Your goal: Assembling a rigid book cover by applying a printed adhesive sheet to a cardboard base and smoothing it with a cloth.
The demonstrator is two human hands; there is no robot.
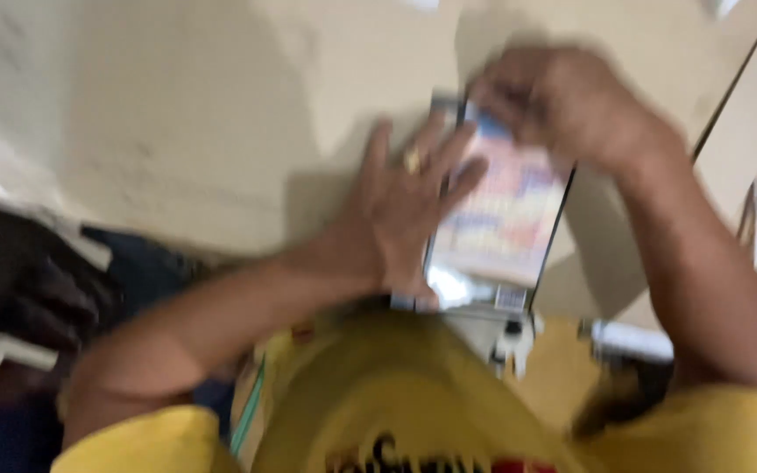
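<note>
Heavy motion blur throughout. Nearest the camera: yellow shirt (413,394) of the person, dark printing on it, unreadable anyway. Just above it, something small white and metallic (505,337), too blurred to name.

Left hand (400,215): fingers spread flat, palm down, laid across the left edge of a flat rectangular packet (501,219) with a glossy, colourful printed face and a dark rim. Gold ring (412,161) on one finger. It looks like bracing or steadying rather than a pinch.

Right hand (562,101): curled over the packet's far top corner, fingers bent onto it. Whether it pinches the edge or only presses on it, cannot tell through the blur.

The packet sits between both hands, tilted slightly, just in front of the torso, held over or on the pale beige surface (221,105); contact with that surface is unclear.

Judgement: the step looks like handling or opening the packet at its top end, left hand holding it still. Working that corner would call for a firm left-hand hold and a fine grip by the right fingers.

Farther off: dark shape (28,280) at left, unidentifiable.
</note>
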